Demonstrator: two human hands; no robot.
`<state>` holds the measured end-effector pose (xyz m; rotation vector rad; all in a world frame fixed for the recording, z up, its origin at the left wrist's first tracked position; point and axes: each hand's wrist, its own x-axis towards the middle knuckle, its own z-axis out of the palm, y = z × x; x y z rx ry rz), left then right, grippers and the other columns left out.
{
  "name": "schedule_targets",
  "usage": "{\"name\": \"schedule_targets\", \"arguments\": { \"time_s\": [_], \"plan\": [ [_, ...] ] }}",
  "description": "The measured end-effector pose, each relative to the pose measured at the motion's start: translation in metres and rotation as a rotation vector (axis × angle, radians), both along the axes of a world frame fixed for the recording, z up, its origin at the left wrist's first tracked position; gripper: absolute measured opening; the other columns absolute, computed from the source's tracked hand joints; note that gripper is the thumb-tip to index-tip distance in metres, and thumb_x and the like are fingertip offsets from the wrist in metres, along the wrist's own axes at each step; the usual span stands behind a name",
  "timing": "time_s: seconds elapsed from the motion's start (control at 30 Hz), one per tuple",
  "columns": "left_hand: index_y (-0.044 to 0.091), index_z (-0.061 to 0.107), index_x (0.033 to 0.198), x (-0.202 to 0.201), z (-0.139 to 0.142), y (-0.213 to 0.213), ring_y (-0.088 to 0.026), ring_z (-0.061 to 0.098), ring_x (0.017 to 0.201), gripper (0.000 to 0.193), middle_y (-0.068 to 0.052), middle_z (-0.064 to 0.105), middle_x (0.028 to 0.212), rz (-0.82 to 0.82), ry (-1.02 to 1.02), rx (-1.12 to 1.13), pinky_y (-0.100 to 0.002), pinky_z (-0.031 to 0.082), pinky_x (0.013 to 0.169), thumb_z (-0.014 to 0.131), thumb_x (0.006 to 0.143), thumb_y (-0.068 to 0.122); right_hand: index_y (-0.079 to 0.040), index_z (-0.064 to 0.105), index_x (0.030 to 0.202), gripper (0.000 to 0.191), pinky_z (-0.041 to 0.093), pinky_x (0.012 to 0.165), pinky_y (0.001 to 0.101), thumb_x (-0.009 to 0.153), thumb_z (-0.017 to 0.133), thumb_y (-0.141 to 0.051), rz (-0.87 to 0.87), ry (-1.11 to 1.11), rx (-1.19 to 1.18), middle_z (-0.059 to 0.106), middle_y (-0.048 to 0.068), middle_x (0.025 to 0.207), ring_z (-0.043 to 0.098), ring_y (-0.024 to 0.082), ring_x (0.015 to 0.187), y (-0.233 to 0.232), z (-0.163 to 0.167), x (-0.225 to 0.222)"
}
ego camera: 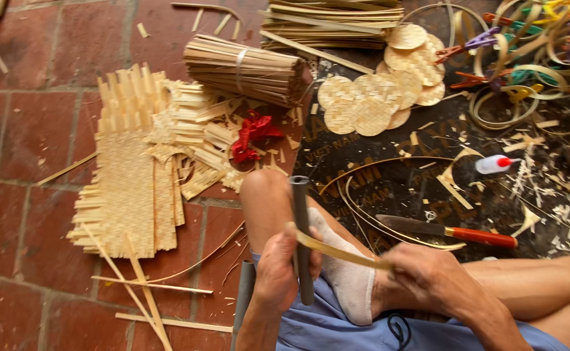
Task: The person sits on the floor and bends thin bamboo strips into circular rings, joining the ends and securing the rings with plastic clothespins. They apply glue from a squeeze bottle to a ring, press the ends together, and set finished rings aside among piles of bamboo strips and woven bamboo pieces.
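Left hand point(278, 270) is closed around a grey pipe point(302, 240), fingers wrapped about its lower half, and its thumb presses one end of a thin bamboo strip point(337, 251) against the pipe. That pipe stands nearly upright in the view, its open top end pointing away from the person, toward the bent knee point(262, 188) just behind it. Right hand point(424, 276) sits to the right of the pipe, curled shut on the other end of the strip. Its long axis runs almost level from the pipe across to the right hand, sagging a little lower on the right, and it crosses the pipe close to a right angle. A knife point(447, 229) with a red handle lies on the dark mat point(389, 188) to the right of the pipe, blade pointing back toward it. Beyond the pipe rests a tied bundle of bamboo slats point(246, 68), and left of the pipe a woven bamboo sheet point(129, 188) lies on the brick floor point(31, 130).
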<state>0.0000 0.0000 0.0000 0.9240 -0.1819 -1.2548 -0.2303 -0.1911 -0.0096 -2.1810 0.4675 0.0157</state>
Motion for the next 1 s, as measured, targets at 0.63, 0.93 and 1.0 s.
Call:
{"name": "schedule_targets", "arguments": {
  "time_s": [0.63,0.93,1.0],
  "plan": [
    [-0.005,0.056,0.133,-0.079,0.009,-0.042,-0.012,0.060,0.080,0.066,-0.006,0.064,0.092,0.043,0.052,-0.040,-0.027,0.052,0.074,0.045,0.104,0.053,0.006,0.062,0.102,0.007,0.063,0.065,0.0355,0.100,0.068,0.007,-0.612,-1.154,0.784,0.066,0.026,0.093,0.070,0.025,0.069,0.046,0.041,-0.006],
    [-0.006,0.062,0.132,-0.080,0.016,-0.033,-0.007,0.055,0.087,0.066,-0.002,0.061,0.096,0.038,-0.325,-0.093,-0.022,0.046,0.078,0.050,0.110,0.056,0.010,0.066,0.118,0.015,0.062,0.075,0.0354,0.103,0.067,0.011,-0.710,-1.208,0.736,0.070,0.031,0.097,0.072,0.028,0.079,0.071,0.018,0.016],
    [-0.005,0.062,0.134,-0.082,0.016,-0.033,-0.007,0.054,0.085,0.068,-0.002,0.061,0.093,0.048,-0.353,-0.085,-0.023,0.046,0.075,0.053,0.105,0.056,0.011,0.066,0.120,0.018,0.063,0.076,0.0360,0.102,0.067,0.011,-0.713,-1.199,0.730,0.070,0.032,0.097,0.073,0.029,0.080,0.073,0.015,0.013]
  ]
}}
